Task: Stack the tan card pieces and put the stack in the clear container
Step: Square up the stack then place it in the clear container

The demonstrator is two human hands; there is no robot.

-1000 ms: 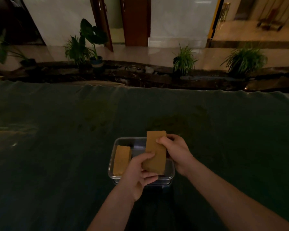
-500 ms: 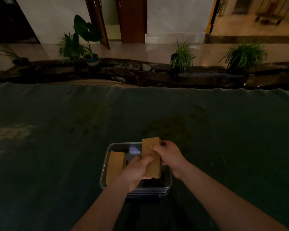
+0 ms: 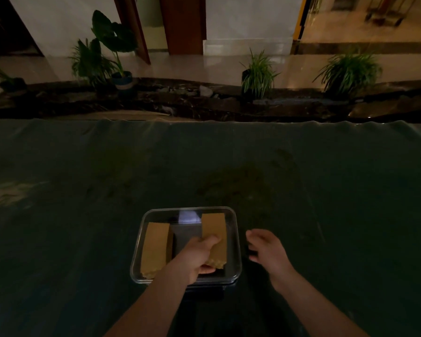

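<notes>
- Two flat tan card stacks lie inside the clear rectangular plastic container (image 3: 236, 235): left stack (image 3: 156, 249), right stack (image 3: 214, 235)
- Left hand (image 3: 198, 255) pinches the right stack's near end; right hand (image 3: 265, 246) hangs loose, empty, beside the container
- Light, bendable card likely; best gripped across the short edges

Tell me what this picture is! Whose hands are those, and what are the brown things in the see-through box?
Those are a person's own two hands, seen from a camera worn on their head, so you look down just as they do. In front of them is a table under a dark green cloth. On it sits a clear container. Inside are two stacks of tan card pieces. The left stack lies alone by the left wall. The left hand holds the right stack, with the thumb on top. The right hand is open and empty, just outside the container. Beyond the table are potted plants on a shiny floor.
</notes>
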